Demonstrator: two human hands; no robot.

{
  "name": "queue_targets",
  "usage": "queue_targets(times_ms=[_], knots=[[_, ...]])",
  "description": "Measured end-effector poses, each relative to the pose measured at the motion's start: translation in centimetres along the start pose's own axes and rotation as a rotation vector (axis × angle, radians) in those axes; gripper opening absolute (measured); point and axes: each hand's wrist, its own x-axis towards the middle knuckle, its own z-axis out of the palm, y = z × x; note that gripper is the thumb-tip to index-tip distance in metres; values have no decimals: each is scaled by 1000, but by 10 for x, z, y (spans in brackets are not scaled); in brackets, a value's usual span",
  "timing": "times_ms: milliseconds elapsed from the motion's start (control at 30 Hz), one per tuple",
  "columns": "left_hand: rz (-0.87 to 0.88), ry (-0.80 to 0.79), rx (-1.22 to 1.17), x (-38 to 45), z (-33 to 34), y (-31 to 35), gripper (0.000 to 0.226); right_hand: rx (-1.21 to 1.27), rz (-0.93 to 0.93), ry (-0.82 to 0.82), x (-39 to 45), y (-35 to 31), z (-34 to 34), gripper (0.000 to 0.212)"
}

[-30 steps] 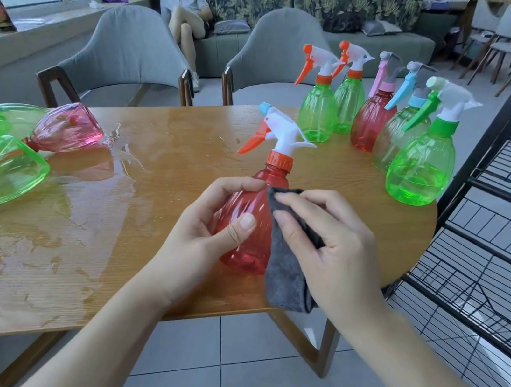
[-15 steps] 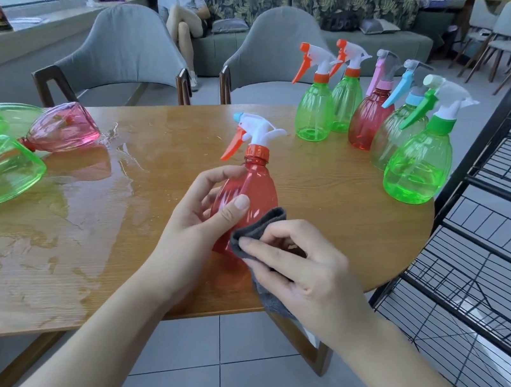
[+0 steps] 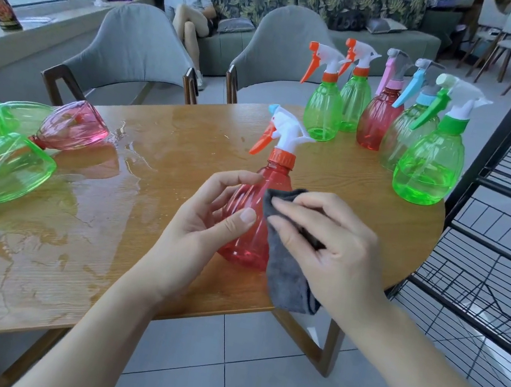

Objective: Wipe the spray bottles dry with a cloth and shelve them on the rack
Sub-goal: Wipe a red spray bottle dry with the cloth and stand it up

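While your left hand (image 3: 210,219) grips the red spray bottle (image 3: 251,219) upright above the bench's near edge and your right hand (image 3: 332,249) pinches the grey cloth (image 3: 286,265) against it, turn the bottle to dry every side.

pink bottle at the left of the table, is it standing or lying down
Lying down. The pink bottle rests on its side on the wet table, base toward the camera, beside the tipped green bottles.
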Motion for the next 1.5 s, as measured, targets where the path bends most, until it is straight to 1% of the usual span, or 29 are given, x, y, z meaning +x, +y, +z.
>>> queue_targets(times_ms=[67, 167, 267, 367, 467, 567, 667, 767, 900, 1033, 1167, 1300, 1433, 1500], knots=[[24, -17, 55, -1, 0, 2, 36, -4, 71, 33, 6, 1, -2, 20], [56, -43, 139, -4, 4, 1, 34, -1, 156, 35, 8, 7, -6, 22], [79, -28, 199, -5, 9, -1, 36, -4, 131, 6, -4, 9, -7, 24], [69, 28, 257, -3, 6, -2, 35, -4, 77, -23, -14, 4, -4, 24], [69, 47, 210, -2, 7, 1, 32, -1, 71, -4, -12, 2, -2, 23], [73, 29, 164, -5, 13, 3, 34, 1, 115, 32, -2, 2, -2, 22], [81, 36, 123, -6, 17, 2, 35, 8, 127, 27, -3, -1, -1, 26], [72, 80, 97, -3, 20, 0, 34, 22, 89, -28, -13, -2, 0, 33], [48, 149, 81, 1, 25, -4, 34, 7, 19, -57, -21, -1, -5, 29], [52, 198, 99, 8, 36, -6, 40, -35, -72, -114, -27, 0, -11, 25], [15, 180, 57, 14, 39, -5, 39, -31, -145, -180, -29, 0, -15, 24], [-24, 203, 16, 15, 30, -5, 36, -62, -143, -165, -29, 6, -20, 23], [-38, 129, -63, 12, 19, -4, 36, -58, -123, -143, -28, 8, -17, 23], [-20, 76, -51, 10, 16, -6, 36, -60, -99, -107, -22, 7, -14, 24]])
